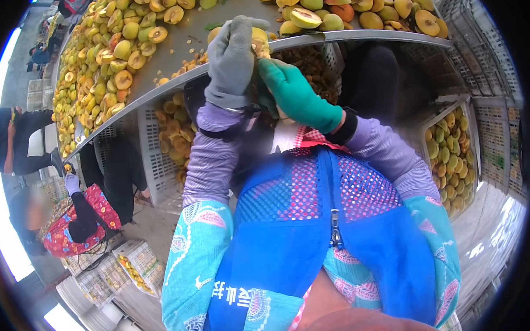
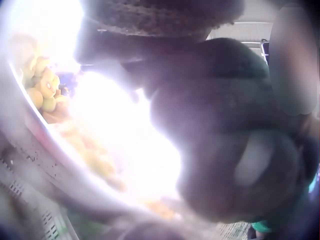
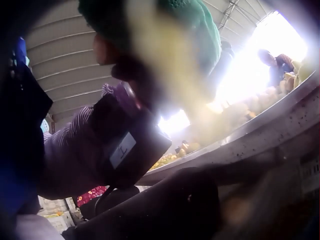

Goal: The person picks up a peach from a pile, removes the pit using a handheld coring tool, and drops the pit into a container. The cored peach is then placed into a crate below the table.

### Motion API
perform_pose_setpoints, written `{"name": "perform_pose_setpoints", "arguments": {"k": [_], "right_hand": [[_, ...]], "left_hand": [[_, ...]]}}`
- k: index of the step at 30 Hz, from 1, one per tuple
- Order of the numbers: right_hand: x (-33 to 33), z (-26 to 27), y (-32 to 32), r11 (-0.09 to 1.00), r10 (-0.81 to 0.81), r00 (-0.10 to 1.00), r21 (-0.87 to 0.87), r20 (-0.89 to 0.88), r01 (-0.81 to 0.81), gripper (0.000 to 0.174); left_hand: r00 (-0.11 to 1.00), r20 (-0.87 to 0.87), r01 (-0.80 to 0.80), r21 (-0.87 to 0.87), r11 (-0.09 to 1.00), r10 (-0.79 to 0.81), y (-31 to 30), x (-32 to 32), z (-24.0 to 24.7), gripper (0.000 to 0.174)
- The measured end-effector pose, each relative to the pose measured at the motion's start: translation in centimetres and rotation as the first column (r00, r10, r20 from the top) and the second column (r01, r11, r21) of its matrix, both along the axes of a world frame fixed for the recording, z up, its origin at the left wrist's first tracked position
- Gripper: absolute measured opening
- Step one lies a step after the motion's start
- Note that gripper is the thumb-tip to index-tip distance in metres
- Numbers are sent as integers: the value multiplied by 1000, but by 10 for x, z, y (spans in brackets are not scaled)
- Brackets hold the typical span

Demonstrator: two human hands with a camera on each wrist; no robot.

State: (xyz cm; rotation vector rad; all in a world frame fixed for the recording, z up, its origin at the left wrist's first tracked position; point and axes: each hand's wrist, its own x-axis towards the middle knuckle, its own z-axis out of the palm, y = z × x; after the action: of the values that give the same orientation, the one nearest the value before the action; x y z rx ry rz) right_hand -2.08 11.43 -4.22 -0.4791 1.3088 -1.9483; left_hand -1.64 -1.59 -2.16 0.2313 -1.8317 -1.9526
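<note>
My left hand (image 1: 232, 61), in a grey glove, grips a yellow stone fruit (image 1: 261, 44) at the table's near edge. Close beside it is my right hand (image 1: 302, 97) in a green glove, its thumb at the fruit's lower side and its other fingers curled underneath. Along the green glove (image 3: 202, 42) in the right wrist view runs a long pale yellow thing (image 3: 167, 55), blurred; I cannot tell its kind. Dark and blurred, the left glove (image 2: 225, 115) fills much of the left wrist view. Halved and whole stone fruits (image 1: 121, 51) lie heaped on the metal table (image 1: 184, 37).
Under the table edge stands a white crate (image 1: 153, 152) of fruit pieces. A crate (image 1: 476, 158) of greenish fruit is at the right, beside stacked crates (image 1: 482, 47). Other people (image 1: 22, 139) are at the left, near more crates (image 1: 134, 257).
</note>
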Motion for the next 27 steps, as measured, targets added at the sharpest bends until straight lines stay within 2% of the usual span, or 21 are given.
{"name": "perform_pose_setpoints", "arguments": {"k": [3,6,7,10,13,16,19,22,23,25,26,27], "right_hand": [[-9,3,11,979,199,946,-85,255,-183,38],[5,4,7,953,299,772,-210,561,-217,40],[3,9,10,917,386,710,-327,589,-228,39],[-1,10,7,890,432,684,-400,588,-219,38],[10,21,1,975,213,829,-167,517,-147,38],[10,29,6,949,300,729,-270,615,-163,37],[9,12,0,985,169,940,-31,296,-168,37],[1,17,8,911,395,691,-352,605,-213,36],[2,15,7,937,342,735,-275,586,-216,36],[9,11,1,971,238,812,-118,532,-207,36],[9,12,2,953,300,745,-223,596,-205,37],[6,14,3,926,366,671,-326,645,-192,37]], "left_hand": [[978,107,136,336,932,-181,2,10,20,43],[958,217,137,232,963,-188,-2,8,7,47],[973,192,94,177,980,-128,3,7,5,49],[984,157,56,207,977,-89,7,4,6,50],[977,154,116,211,971,-150,7,3,10,48],[969,162,149,209,966,-184,6,4,11,47],[962,186,165,196,967,-202,5,4,10,46],[945,169,241,214,947,-279,-1,2,8,47],[934,160,280,228,933,-319,-3,2,7,47],[889,265,338,175,925,-375,-7,1,7,47],[862,317,366,149,918,-395,-11,0,8,47],[807,294,426,312,850,-512,-19,-3,0,47]]}}
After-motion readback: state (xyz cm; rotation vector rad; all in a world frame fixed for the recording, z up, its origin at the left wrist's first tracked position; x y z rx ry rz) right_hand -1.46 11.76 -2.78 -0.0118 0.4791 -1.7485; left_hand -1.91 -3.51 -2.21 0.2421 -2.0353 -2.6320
